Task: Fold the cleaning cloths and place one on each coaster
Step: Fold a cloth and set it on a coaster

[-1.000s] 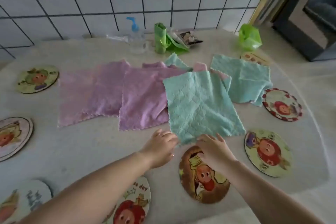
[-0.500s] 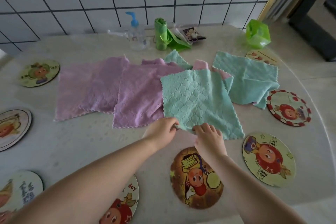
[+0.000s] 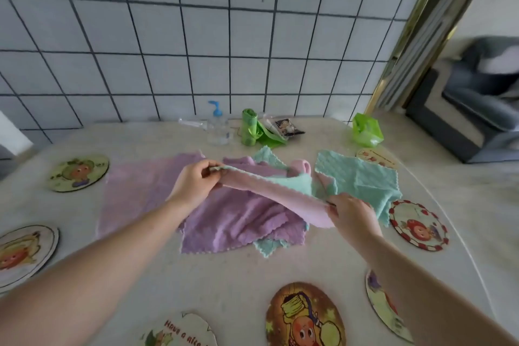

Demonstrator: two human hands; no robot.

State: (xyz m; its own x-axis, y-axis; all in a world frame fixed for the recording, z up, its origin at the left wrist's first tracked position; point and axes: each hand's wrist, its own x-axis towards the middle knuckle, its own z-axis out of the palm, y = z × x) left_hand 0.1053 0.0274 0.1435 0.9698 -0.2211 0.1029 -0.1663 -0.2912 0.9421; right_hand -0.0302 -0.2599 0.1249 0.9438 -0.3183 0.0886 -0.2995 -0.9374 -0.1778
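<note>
Seven coasters show on the table (image 3: 84, 236): two at the left edge (image 3: 78, 173) (image 3: 25, 254), two near (image 3: 179, 330) (image 3: 304, 316), one half hidden under the right forearm (image 3: 377, 296), one right with a red rim (image 3: 418, 229), and one far right behind the cloths (image 3: 375, 157). None has a cloth on it.

The cloths lie in an overlapping heap mid-table; the exact count cannot be told. At least two purple ones (image 3: 140, 191) (image 3: 238, 222) and a teal one at right (image 3: 362, 182) lie spread, with teal corners poking out near and far.

The held cloth (image 3: 269, 194), pink on the near face and teal on the far, is lifted above the heap. Its held edge runs from far left down to near right. The left hand (image 3: 196, 185) pinches one end with fingers curled round it; the right hand (image 3: 348, 212) pinches the other end.

Against the tiled wall stand one pump bottle (image 3: 217, 126), one green roll (image 3: 249, 126), one small packet (image 3: 285, 127) and one green bag (image 3: 366, 130)
</note>
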